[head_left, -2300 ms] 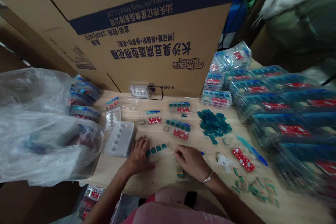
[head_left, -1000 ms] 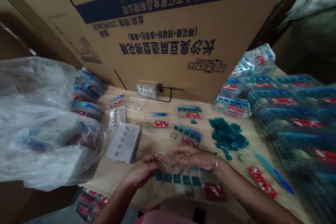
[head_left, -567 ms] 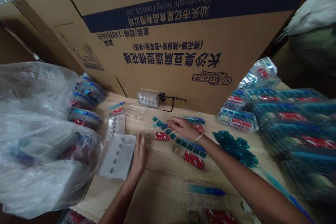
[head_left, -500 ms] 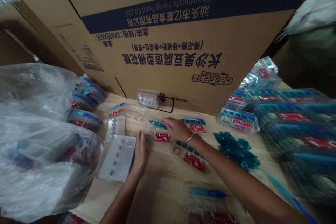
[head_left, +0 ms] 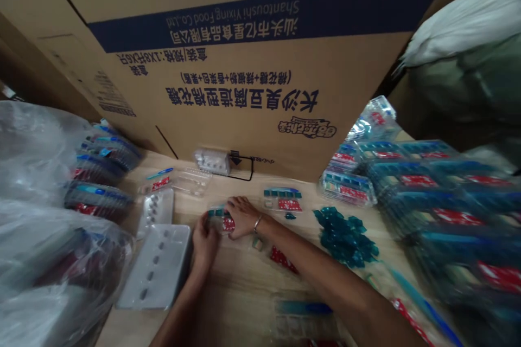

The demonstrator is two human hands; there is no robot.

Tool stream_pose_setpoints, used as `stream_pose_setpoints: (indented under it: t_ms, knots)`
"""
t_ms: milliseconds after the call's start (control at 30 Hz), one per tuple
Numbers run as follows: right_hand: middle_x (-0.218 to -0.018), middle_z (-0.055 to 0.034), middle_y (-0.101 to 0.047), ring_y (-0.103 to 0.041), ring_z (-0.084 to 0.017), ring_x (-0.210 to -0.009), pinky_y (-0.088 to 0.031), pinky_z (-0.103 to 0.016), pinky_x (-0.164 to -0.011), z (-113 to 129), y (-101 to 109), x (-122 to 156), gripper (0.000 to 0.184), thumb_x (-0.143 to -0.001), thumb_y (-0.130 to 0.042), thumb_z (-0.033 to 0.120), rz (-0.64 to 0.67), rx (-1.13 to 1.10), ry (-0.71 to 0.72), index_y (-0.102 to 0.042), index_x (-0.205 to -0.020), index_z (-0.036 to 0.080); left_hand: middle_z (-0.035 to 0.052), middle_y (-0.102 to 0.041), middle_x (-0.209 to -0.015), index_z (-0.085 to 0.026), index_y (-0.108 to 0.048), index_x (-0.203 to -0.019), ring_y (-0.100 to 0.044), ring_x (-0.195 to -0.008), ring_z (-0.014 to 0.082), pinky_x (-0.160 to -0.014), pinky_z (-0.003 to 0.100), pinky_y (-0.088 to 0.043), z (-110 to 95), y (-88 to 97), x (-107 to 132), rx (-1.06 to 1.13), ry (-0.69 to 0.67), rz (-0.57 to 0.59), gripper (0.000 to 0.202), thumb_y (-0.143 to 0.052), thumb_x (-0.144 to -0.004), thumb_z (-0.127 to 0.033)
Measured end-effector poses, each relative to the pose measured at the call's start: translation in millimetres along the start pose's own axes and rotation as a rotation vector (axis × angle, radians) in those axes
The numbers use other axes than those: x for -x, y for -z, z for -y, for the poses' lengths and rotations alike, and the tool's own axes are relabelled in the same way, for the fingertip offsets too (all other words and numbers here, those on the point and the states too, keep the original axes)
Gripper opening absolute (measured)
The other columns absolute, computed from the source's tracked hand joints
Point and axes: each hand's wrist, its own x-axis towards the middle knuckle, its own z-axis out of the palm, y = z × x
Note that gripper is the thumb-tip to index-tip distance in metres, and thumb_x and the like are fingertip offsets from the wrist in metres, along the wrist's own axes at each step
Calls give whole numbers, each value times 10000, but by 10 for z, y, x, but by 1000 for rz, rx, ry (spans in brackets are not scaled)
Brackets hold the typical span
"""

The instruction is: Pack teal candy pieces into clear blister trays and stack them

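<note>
A carton (head_left: 244, 73), its print upside down, fills the top of the frame behind a pale wooden table (head_left: 232, 295). A clear bag (head_left: 52, 260) bulges at left; stacks of packs (head_left: 443, 214) crowd the right, below a white sack (head_left: 459, 30). A white tray (head_left: 158, 263) lies left of centre, a teal heap (head_left: 345, 236) right of centre. At mid-frame the right hand (head_left: 244, 217) clasps the right part of a pack (head_left: 216, 212) — the left hand (head_left: 204, 239) curls at its left edge, its hold too blurred to tell.
</note>
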Motion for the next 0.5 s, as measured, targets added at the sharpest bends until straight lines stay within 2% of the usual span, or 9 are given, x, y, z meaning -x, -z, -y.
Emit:
stream_pose_setpoints:
  t_ms: [133, 200, 267, 333, 400, 500]
  knots:
    - [-1076, -100, -481, -433, -255, -993, -337, -366, -902, -105, 380, 149, 656, -480, -744, 418, -140, 33, 40, -514, -1036, 155, 102, -615, -1095, -160, -530, -1121, -598, -963, 205, -842, 340, -489, -421, -73, -25, 200, 41, -71, 433, -559, -700, -257]
    - [-1105, -108, -478, -430, -259, -1004, -329, -377, -915, -321, 595, 344, 629, -507, -730, 411, -183, 53, 19, -514, -1040, 155, 97, -617, -1099, -171, -549, -1091, -595, -977, 198, -824, 312, -492, -625, -239, -45, 291, 26, 20, 413, -594, -696, -280]
    - [-1132, -121, -481, -445, -268, -994, -347, -388, -894, -610, 726, 559, 624, -506, -729, 396, -159, 78, -66, -518, -1041, 152, 99, -630, -1069, -163, -559, -1063, -599, -969, 193, -806, 301, -494, -763, -504, -72, 337, 31, 168, 379, -594, -696, -253]
    - [-1144, -128, -493, -463, -277, -995, -365, -390, -877, -889, 747, 742, 631, -476, -746, 360, -92, 87, -154, -525, -1029, 151, 109, -628, -1069, -149, -556, -1063, -598, -963, 192, -788, 300, -497, -822, -814, -103, 280, 49, 266, 361, -579, -711, -226]
    - [-1196, -135, -484, -463, -289, -1048, -359, -395, -901, -1082, 691, 873, 624, -464, -757, 339, -31, 76, -184, -534, -1018, 156, 116, -621, -1078, -140, -557, -1069, -601, -939, 196, -763, 303, -500, -818, -1094, -135, 177, 64, 307, 370, -590, -706, -204]
    - [-1343, -153, -388, -371, -323, -1209, -290, -440, -985, -1168, 589, 1025, 698, -484, -768, 405, -23, 37, -202, -518, -1090, 167, 114, -628, -1046, -130, -551, -1104, -623, -855, 197, -741, 313, -504, -742, -1335, -183, 93, 75, 341, 463, -638, -650, -156]
